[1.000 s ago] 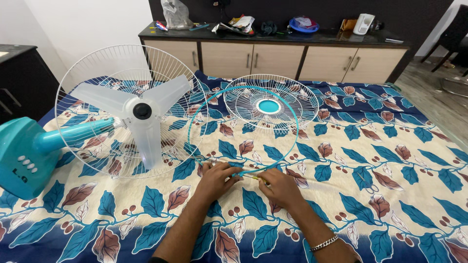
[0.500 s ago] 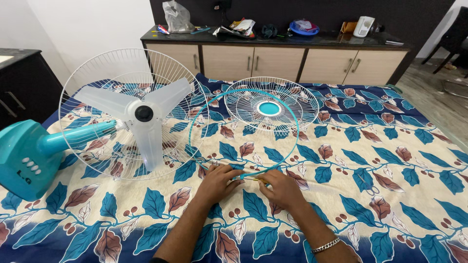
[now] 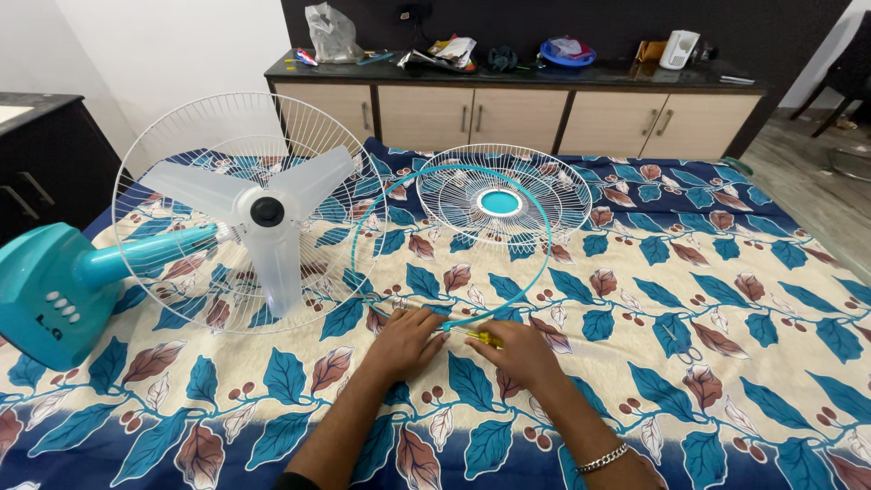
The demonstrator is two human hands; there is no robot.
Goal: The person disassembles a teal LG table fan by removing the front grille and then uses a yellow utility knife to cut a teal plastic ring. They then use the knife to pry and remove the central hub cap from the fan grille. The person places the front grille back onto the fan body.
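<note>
My left hand (image 3: 406,341) presses on the near part of a thin teal plastic ring (image 3: 535,218) that lies on the bed. My right hand (image 3: 518,352) is closed around a small yellow-handled screwdriver (image 3: 484,338), its tip at the ring between my two hands. The ring leans over a white wire front grille (image 3: 502,196) with a teal centre disc. To the left lies a teal fan (image 3: 54,290) on its side, with frosted blades (image 3: 263,218) inside its white rear grille (image 3: 163,154).
The bed is covered by a leaf-patterned sheet (image 3: 708,308) in blue, cream and brown. Behind it stands a beige cabinet (image 3: 508,113) with a dark top cluttered with bags and small items. A dark cupboard (image 3: 36,181) stands at the left.
Both hands stay at the near edge of the ring, with only small shifts. The view has tilted slightly.
</note>
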